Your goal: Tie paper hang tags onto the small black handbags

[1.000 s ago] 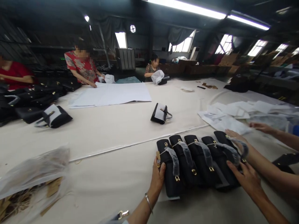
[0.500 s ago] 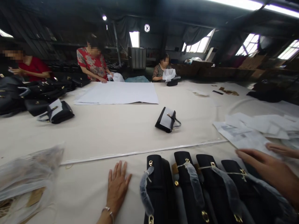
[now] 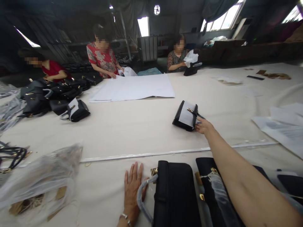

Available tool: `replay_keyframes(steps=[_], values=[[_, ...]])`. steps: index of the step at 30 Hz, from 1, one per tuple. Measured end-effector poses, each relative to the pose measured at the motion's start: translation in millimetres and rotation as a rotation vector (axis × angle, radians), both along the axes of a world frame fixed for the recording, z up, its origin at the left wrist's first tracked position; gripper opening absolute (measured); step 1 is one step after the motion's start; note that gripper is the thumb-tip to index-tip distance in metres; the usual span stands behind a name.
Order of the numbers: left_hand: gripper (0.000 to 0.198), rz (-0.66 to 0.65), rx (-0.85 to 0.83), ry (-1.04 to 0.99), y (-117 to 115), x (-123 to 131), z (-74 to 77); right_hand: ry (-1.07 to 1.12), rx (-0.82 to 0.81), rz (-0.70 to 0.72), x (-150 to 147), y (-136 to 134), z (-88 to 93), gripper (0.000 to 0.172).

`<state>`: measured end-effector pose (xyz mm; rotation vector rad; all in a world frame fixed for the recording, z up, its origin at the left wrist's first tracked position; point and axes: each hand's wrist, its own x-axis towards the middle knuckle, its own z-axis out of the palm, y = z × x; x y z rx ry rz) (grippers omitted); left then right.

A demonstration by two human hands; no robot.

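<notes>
My left hand (image 3: 133,189) lies flat on the white-covered table (image 3: 104,186), its fingers stretched out. Just right of it is a black handbag (image 3: 176,192) with a wrapped handle (image 3: 142,195), which is close to my thumb. My right arm reaches far forward across the table. At its end, my right hand (image 3: 202,126) has its fingers curled at the handle side of a smaller-looking black handbag (image 3: 181,115). That bag rests tilted, with a white sheet (image 3: 188,113) on its face and a gold clasp. My fingertips are partly hidden against it.
More black handbags (image 3: 216,189) stand in a row at the near right, partly under my forearm. A clear plastic bag (image 3: 56,173) lies at left. Large white sheets (image 3: 134,88) and a heap of black bags (image 3: 38,97) are farther off. Several people work across the table.
My right hand has gone from above the near row to the farther handbag's handle. The nearest handbag now leans over, showing its broad side. The camera view has shifted; my left hand stays flat.
</notes>
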<state>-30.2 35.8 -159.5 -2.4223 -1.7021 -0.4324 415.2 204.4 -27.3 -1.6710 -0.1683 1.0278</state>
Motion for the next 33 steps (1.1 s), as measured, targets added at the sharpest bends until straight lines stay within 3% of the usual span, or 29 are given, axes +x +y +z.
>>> replay_keyframes(steps=[5, 11, 15, 18, 22, 25, 27, 30, 33], values=[[0.055, 0.01, 0.039, 0.014, 1.2, -0.6, -6.8, 0.128, 0.082, -0.084, -17.8, 10.9, 8.9, 0.028], [0.061, -0.02, 0.058, -0.001, -0.7, -1.0, -6.4, 0.137, 0.261, -0.118, -51.8, 35.4, 29.0, 0.021], [0.057, -0.025, 0.064, -0.037, -0.2, 1.5, -2.6, 0.117, 0.363, -0.116, -72.3, 34.6, 57.4, 0.012], [0.051, -0.026, 0.048, -0.087, 2.7, 5.6, 0.2, 0.11, 0.443, -0.073, -75.3, 4.0, 95.7, 0.022], [0.049, -0.06, 0.033, -0.171, 4.0, 7.3, 4.8, 0.071, 0.605, 0.018, -71.9, -91.6, 170.8, 0.027], [0.051, -0.113, 0.047, -0.267, 7.2, 3.9, 5.1, -0.003, 0.681, 0.067, -79.3, -198.8, 223.7, 0.027], [0.052, -0.156, 0.055, -0.334, 11.1, 2.1, 6.4, -0.048, 0.696, 0.092, -92.4, -280.0, 245.5, 0.028], [0.048, -0.223, 0.054, -0.398, 10.5, 2.2, 22.9, -0.049, 0.645, 0.087, -122.5, -404.2, 250.7, 0.025], [0.043, -0.298, -0.066, -0.412, -2.3, 11.6, 60.9, -0.019, 0.509, -0.057, -156.0, -512.4, 225.1, 0.019]])
